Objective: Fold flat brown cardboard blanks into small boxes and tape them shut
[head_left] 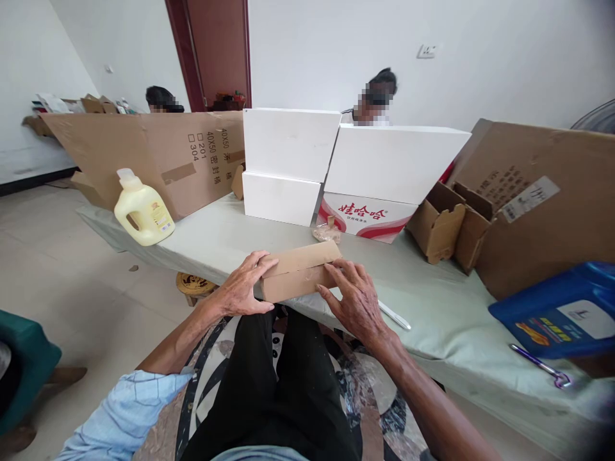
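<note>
A small brown cardboard box [300,270] lies at the near edge of the cloth-covered table [225,237]. My left hand [243,286] grips its left end, fingers over the top and thumb along the front. My right hand [354,296] presses fingers against the box's right front side. A white pen-like tool [394,315] lies on the table just right of my right hand.
A yellow detergent jug [143,209] stands at the left. White foam boxes [291,163] and a red-printed carton [368,216] sit behind. Open small cartons [439,224], a large cardboard box [548,205], a blue container [562,314] and a purple-handled tool [541,366] are right. Two people sit beyond.
</note>
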{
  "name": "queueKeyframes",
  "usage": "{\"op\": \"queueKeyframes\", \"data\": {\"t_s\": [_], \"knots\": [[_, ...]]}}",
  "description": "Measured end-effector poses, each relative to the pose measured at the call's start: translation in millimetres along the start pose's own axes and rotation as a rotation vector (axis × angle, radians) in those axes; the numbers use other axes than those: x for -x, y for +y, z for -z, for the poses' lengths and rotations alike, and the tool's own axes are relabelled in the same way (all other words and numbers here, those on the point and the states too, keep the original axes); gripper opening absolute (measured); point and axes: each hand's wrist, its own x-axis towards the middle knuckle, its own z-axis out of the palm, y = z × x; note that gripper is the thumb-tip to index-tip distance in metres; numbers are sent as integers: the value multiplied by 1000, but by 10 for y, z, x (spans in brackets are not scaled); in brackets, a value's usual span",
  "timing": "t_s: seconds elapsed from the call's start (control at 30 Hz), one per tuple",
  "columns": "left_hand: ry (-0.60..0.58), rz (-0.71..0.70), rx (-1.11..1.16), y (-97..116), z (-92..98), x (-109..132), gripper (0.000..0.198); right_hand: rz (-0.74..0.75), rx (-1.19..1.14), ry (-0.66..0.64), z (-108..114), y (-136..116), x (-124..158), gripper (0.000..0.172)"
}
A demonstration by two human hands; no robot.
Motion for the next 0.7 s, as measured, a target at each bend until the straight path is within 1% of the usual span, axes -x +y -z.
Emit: {"op": "queueKeyframes", "data": {"t_s": [0.13,0.2,0.27,0.37,0.43,0.47,0.53,0.6,0.63,0.67,0.7], "knots": [[-2,-14,2,50,-27,-4,101,13,-23,-44,-31,1,-35,34],[-27,-41,20,112,-64,-2,96,46,-42,-68,-79,-8,-34,37],[-65,-57,28,178,-126,-7,96,58,-64,-89,-135,-22,-24,42],[-81,-1,-16,240,-247,-34,109,34,-120,-91,-201,-36,-1,50],[-78,62,-62,248,-327,-60,121,34,-187,-61,-245,-12,25,50],[-80,88,-81,243,-360,-71,124,23,-218,-25,-274,21,43,48],[-84,115,-96,213,-405,-87,123,-58,-257,88,-353,142,82,47],[-73,111,-79,159,-422,-85,117,-214,-288,192,-454,328,117,51],[-60,102,-64,128,-423,-74,115,-301,-324,204,-506,431,129,56],[-40,92,-48,98,-425,-55,112,-382,-385,177,-554,531,138,62],[-9,81,-35,73,-430,-26,109,-449,-465,119,-597,618,143,67]]}}
